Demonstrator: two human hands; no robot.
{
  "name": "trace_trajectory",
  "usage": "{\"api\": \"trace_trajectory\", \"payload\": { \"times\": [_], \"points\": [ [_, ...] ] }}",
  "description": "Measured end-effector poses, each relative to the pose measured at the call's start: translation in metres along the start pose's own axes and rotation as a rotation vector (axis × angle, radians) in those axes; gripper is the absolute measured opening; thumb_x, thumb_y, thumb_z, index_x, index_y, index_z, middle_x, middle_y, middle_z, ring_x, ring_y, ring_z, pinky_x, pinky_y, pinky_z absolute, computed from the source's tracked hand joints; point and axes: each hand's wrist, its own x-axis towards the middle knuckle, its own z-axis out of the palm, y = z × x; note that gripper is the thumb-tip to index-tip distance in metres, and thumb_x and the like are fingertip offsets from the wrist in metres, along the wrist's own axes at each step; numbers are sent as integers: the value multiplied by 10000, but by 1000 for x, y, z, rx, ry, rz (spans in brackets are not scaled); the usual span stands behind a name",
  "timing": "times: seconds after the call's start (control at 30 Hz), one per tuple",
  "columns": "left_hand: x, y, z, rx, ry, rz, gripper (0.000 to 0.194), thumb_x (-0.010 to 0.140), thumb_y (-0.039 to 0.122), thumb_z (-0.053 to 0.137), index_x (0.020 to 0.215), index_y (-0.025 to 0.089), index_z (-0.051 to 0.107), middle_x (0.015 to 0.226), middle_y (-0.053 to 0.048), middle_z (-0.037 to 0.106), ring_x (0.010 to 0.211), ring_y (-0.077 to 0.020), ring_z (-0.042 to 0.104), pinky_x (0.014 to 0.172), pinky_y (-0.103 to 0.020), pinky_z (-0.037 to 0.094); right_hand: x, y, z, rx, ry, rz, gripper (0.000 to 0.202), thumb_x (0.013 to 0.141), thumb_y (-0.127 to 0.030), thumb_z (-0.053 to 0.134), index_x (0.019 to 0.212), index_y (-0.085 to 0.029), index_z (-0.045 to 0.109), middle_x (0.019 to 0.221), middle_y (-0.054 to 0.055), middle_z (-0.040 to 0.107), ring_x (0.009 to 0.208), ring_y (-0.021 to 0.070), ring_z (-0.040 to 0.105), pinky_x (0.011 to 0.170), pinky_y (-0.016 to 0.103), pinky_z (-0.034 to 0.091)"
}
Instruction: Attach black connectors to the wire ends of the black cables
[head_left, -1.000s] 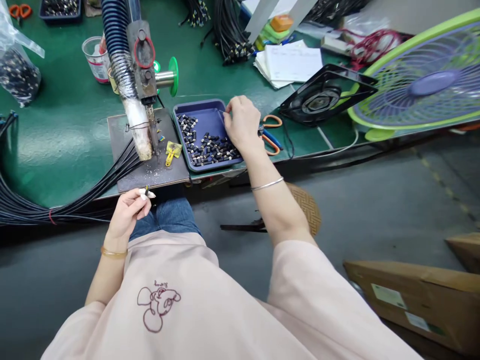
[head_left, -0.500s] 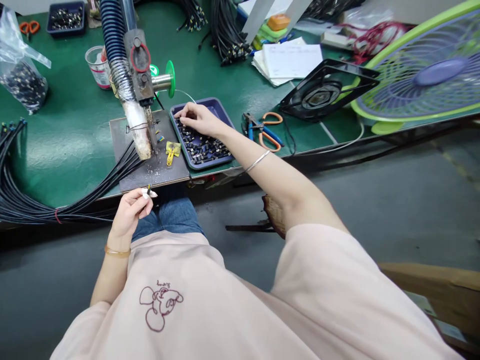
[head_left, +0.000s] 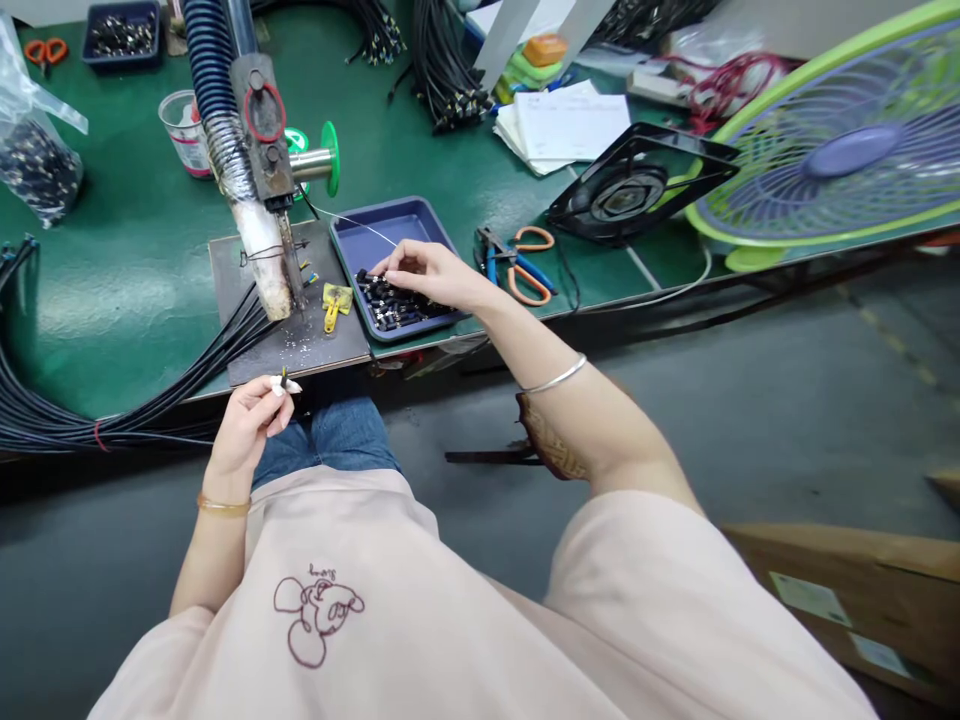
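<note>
My left hand (head_left: 251, 418) is closed in front of the bench edge, pinching a black cable end (head_left: 284, 378) with a bit of yellow at its tip. Over the blue tray (head_left: 439, 222), my right hand (head_left: 435, 274) has its fingers curled, the tips at the pile of small black connectors (head_left: 397, 308). A thin solder wire (head_left: 358, 225) runs taut from the green-flanged spool (head_left: 331, 160) to my right fingers, which close on it. Whether they also grip a connector is hidden. Left of the tray, the soldering iron (head_left: 292, 260) points down at a dark board (head_left: 330, 345).
A ribbed hose (head_left: 210, 70) stands beside the iron. A yellow clip (head_left: 335, 305) lies on the board. Black cables (head_left: 150, 415) lie bundled at left. Orange-handled pliers (head_left: 517, 265), a square fan (head_left: 637, 185) and a larger green fan (head_left: 847, 150) are at right.
My right hand has moved right and toward me, from the tray's upper left to the connector pile. The solder wire follows it and is straighter. My left hand keeps its pinch.
</note>
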Motion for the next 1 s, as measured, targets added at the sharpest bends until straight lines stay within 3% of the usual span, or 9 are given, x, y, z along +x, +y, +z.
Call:
{"api": "trace_trajectory", "payload": {
  "times": [0.2,0.3,0.37,0.5,0.6,0.7,0.8,0.9,1.0],
  "points": [
    [0,-3,-2,16,15,1,338,670,435,862,783,137,752,439,29,498,380,-38,338,403,-169,196,-17,-14,-7,-14,53,-40,471,720,-686,742,786,-259,555,1020,65,768,1016,244,707,987,472,528],
    [2,-6,-3,40,5,-2,323,684,427,860,777,136,755,430,24,499,385,-43,349,402,-168,206,-27,-28,-10,-35,225,-109,465,740,-690,723,803,-268,538,963,55,756,940,225,723,913,424,560],
    [3,-8,-3,67,-21,-3,302,706,419,852,778,138,767,433,12,525,389,-45,359,400,-166,227,-37,-39,-9,-83,353,-125,433,772,-676,697,808,-282,521,867,28,741,766,203,713,773,394,578],
    [3,-4,0,149,-146,41,228,733,367,840,843,169,814,523,-40,651,413,-67,440,394,-165,313,-61,-55,0,-402,571,-134,247,889,-533,596,831,-299,547,600,-27,588,512,179,568,535,354,453],
    [4,10,8,337,-256,73,177,719,207,837,893,183,837,697,-84,746,578,-128,619,520,-204,485,-71,-54,9,-655,543,-84,102,919,-392,543,965,-311,584,603,-33,596,504,187,553,591,366,453],
    [7,26,21,411,-349,151,148,716,173,827,862,169,845,707,-96,748,590,-141,624,534,-226,495,-69,-42,16,-748,464,-34,48,909,-316,534,891,-300,575,676,-5,662,604,221,629,649,378,469],
    [9,28,35,290,-249,155,106,705,220,851,783,151,835,636,-85,718,504,-129,581,471,-238,457,-62,-27,19,-847,397,-54,110,864,-260,564,763,-286,528,744,33,675,695,263,646,653,397,454],
    [11,14,42,162,-17,189,195,670,285,888,737,129,791,593,-54,680,481,-99,541,438,-211,393,-58,-17,20,-906,325,-71,179,824,-217,573,680,-284,492,764,53,660,711,279,630,642,414,438],
    [14,-4,37,18,191,233,283,680,374,870,744,136,732,481,24,550,400,-39,373,375,-178,222,-59,-14,17,-875,307,-38,213,794,-227,603,632,-287,478,701,40,632,677,277,615,630,419,435]
  ]
}}
